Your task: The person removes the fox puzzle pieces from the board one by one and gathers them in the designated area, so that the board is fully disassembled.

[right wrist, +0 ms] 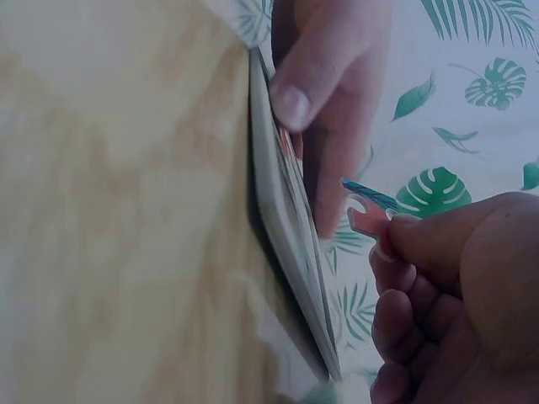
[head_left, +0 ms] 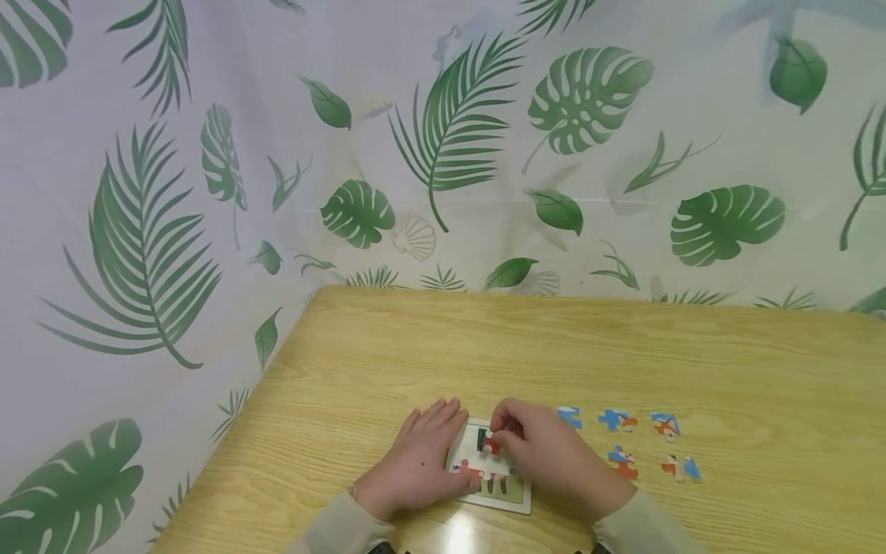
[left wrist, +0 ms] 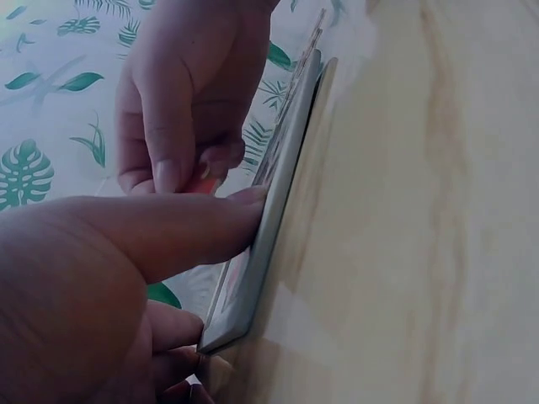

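Note:
A shallow puzzle tray (head_left: 495, 505) with a pale rim lies on the table between the two hands. Its lower part holds fitted pieces (head_left: 511, 490) in green and red; the upper part shows bare white. My left hand (head_left: 424, 463) rests along the tray's left side, fingers extended, with the thumb lying over the fitted pieces at the near edge. Thumb and fingertips of my right hand (head_left: 550, 450) pinch a red and dark jigsaw piece (right wrist: 368, 217), held up over the tray's upper part. In the left wrist view, the left thumb partly covers that piece.
Several loose jigsaw pieces (head_left: 622, 462), mostly blue, red and white, lie spread on the wooden table (head_left: 388, 346) to the right of the tray. A leaf-printed curtain (head_left: 277, 192) hangs along the table's far and left edges.

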